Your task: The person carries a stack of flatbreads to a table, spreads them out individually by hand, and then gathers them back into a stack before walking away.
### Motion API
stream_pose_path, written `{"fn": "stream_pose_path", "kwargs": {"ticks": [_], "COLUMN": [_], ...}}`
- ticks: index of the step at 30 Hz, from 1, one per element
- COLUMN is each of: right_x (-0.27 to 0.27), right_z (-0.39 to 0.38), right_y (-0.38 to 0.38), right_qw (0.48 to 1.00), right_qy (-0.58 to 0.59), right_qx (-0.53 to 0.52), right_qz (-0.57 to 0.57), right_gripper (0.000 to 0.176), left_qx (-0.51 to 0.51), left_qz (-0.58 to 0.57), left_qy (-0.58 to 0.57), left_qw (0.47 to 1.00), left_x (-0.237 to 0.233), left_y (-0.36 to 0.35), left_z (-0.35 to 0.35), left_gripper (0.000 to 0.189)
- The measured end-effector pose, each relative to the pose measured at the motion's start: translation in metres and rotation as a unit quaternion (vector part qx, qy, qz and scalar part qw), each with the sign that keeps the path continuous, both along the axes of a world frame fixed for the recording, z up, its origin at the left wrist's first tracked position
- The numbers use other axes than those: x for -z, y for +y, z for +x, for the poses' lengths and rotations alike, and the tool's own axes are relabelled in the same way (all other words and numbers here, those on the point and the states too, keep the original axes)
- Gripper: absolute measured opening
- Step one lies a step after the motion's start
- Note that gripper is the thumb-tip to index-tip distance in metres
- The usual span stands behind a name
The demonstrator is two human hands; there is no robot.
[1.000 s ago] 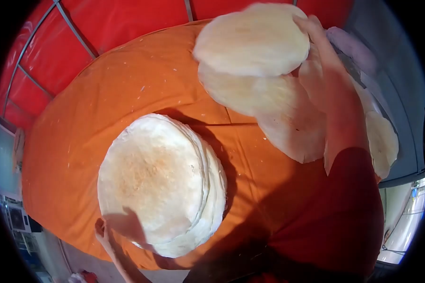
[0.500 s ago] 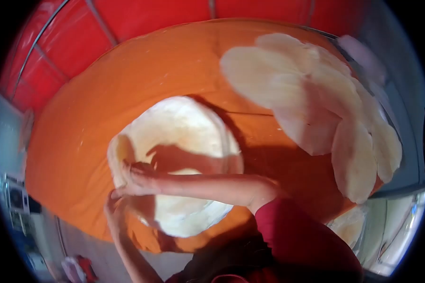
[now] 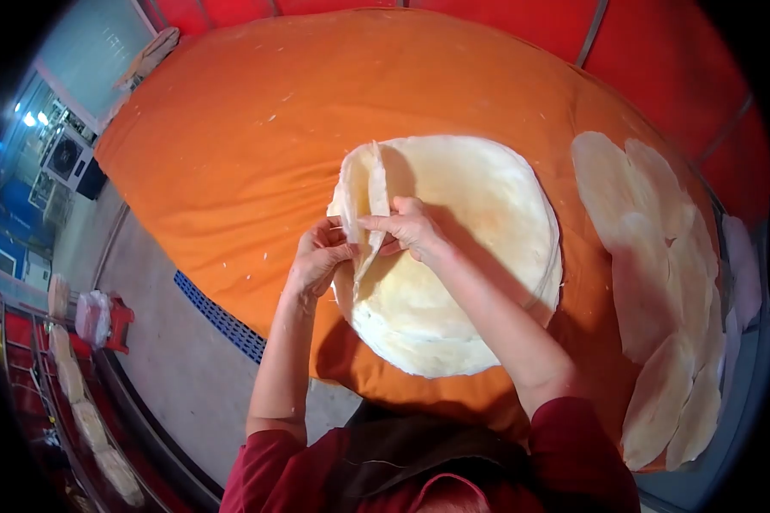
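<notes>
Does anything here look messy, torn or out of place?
Nothing looks damaged. The top sheet stands folded up off the stack only because the left hand and right hand pinch it. The orange cloth is lightly flecked.

place: flatbread bakery, working floor | table [image 3: 231, 154]: wearing a big orange cloth, carrying a tall stack of flatbreads [image 3: 479, 222] | right edge: thin rounds [image 3: 650, 248] lying in an overlapping row | lower left: rack [image 3: 56, 427] holding more pale rounds | surroundings: bare concrete floor [image 3: 171, 368] showing below, red panels [image 3: 676, 60] standing behind

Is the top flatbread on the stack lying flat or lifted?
Lifted: the left hand and right hand pinch the top flatbread edge-up above the stack.
</notes>
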State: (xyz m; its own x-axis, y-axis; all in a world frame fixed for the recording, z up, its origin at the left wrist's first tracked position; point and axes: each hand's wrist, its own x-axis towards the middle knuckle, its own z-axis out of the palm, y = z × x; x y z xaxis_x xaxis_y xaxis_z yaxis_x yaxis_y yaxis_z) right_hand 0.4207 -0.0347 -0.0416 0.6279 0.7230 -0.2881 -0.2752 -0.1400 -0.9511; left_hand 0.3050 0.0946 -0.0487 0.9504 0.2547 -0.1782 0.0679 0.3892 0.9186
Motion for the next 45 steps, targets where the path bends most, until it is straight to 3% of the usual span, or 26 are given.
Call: {"fn": "stream_pose_path", "kwargs": {"ticks": [2, 5, 9, 11, 13, 16, 19, 22, 23, 25, 26, 27, 28, 29, 31, 32, 34, 35, 36, 37, 38, 39, 40, 41, 43, 45], "right_x": [-0.008, -0.012, -0.014, -0.011, 0.0, -0.009, 0.02, 0.043, -0.001, -0.051, -0.091, -0.109, -0.133, -0.13, -0.167, -0.178, -0.197, -0.193, -0.191, -0.163, -0.141, -0.117, -0.087, -0.018, 0.023, -0.009], "right_z": [-0.004, 0.0, 0.009, 0.002, -0.002, 0.0, 0.001, 0.021, 0.024, 0.049, 0.051, 0.053, 0.063, 0.095, 0.053, 0.037, -0.006, -0.041, -0.075, -0.1, -0.144, -0.165, -0.198, -0.245, -0.288, -0.274], "right_y": [0.002, 0.001, -0.001, 0.002, 0.008, 0.004, 0.015, 0.021, 0.0, -0.045, -0.085, -0.11, -0.144, -0.177, -0.246, -0.286, -0.357, -0.374, -0.39, -0.463, -0.444, -0.468, -0.48, -0.523, -0.546, -0.504], "right_qw": [0.998, 0.999, 0.996, 0.999, 0.998, 0.995, 0.948, 0.992, 0.982, 0.944, 0.961, 0.938, 0.95, 0.932, 0.87, 0.878, 0.892, 0.841, 0.778, 0.808, 0.686, 0.657, 0.637, 0.667, 0.659, 0.494], "right_qy": [-0.033, -0.042, 0.088, 0.041, 0.009, -0.072, -0.296, -0.025, 0.109, 0.199, 0.112, 0.019, 0.008, -0.003, -0.185, -0.17, -0.111, -0.143, -0.174, -0.126, -0.226, -0.081, -0.032, -0.061, -0.113, -0.131], "right_qx": [0.034, -0.001, 0.007, 0.026, 0.055, 0.03, 0.071, 0.081, 0.126, 0.194, 0.193, 0.286, 0.29, 0.315, 0.415, 0.4, 0.384, 0.493, 0.591, 0.563, 0.687, 0.742, 0.767, 0.742, 0.686, 0.523], "right_qz": [-0.028, -0.027, 0.016, 0.001, 0.022, -0.062, -0.089, 0.093, 0.092, 0.178, 0.16, 0.192, 0.117, 0.179, 0.193, 0.198, 0.213, 0.169, 0.123, 0.115, 0.077, 0.107, 0.068, 0.003, -0.287, -0.682], "right_gripper": [0.04, 0.036, 0.024, 0.021, 0.017, 0.021, 0.017, 0.017, 0.023, 0.021, 0.019, 0.02, 0.024, 0.021, 0.021, 0.021, 0.021, 0.021, 0.02, 0.028, 0.025, 0.025, 0.025, 0.025, 0.027, 0.03], "left_qx": [0.014, 0.021, -0.014, 0.015, -0.034, -0.066, -0.07, -0.145, -0.178, -0.168, -0.125, -0.112, -0.111, -0.1, -0.086, -0.065, -0.011, -0.091, -0.045, -0.037, -0.031, -0.032, -0.033, -0.033, -0.041, -0.011], "left_qz": [-0.038, -0.098, -0.156, -0.201, -0.089, 0.081, 0.128, 0.068, 0.015, -0.085, -0.102, -0.122, -0.124, -0.122, -0.119, -0.117, -0.038, -0.059, -0.113, -0.112, -0.111, -0.11, -0.11, -0.11, -0.112, -0.122], "left_qy": [-0.039, -0.053, -0.034, -0.048, 0.0, 0.028, 0.024, 0.009, 0.021, 0.054, 0.07, 0.052, 0.05, 0.043, 0.026, 0.024, 0.051, 0.11, 0.116, 0.118, 0.121, 0.125, 0.128, 0.13, 0.107, 0.084], "left_qw": [0.998, 0.994, 0.987, 0.978, 0.995, 0.994, 0.989, 0.987, 0.984, 0.981, 0.984, 0.985, 0.985, 0.986, 0.989, 0.991, 0.998, 0.988, 0.986, 0.986, 0.986, 0.985, 0.985, 0.985, 0.987, 0.989], "left_x": [-0.001, -0.003, 0.002, 0.008, 0.002, 0.001, -0.002, 0.007, 0.025, 0.025, 0.026, 0.039, 0.067, 0.093, 0.09, 0.082, 0.078, 0.066, 0.059, 0.058, 0.061, 0.061, 0.062, 0.063, 0.072, 0.059], "left_y": [-0.003, -0.006, -0.006, -0.001, -0.008, -0.012, -0.01, -0.014, 0.0, 0.008, 0.015, 0.021, 0.043, 0.066, 0.066, 0.059, 0.065, 0.055, 0.054, 0.057, 0.064, 0.069, 0.074, 0.079, 0.1, 0.08], "left_z": [0.0, 0.0, 0.004, 0.006, 0.012, 0.019, 0.016, 0.017, 0.02, 0.013, 0.007, 0.008, 0.008, 0.008, 0.01, 0.01, 0.009, 0.011, 0.014, 0.015, 0.015, 0.016, 0.017, 0.019, 0.017, 0.025], "left_gripper": [0.041, 0.039, 0.029, 0.025, 0.024, 0.018, 0.014, 0.013, 0.015, 0.02, 0.024, 0.027, 0.026, 0.026, 0.025, 0.024, 0.043, 0.043, 0.037, 0.035, 0.034, 0.033, 0.033, 0.032, 0.036, 0.04]}}
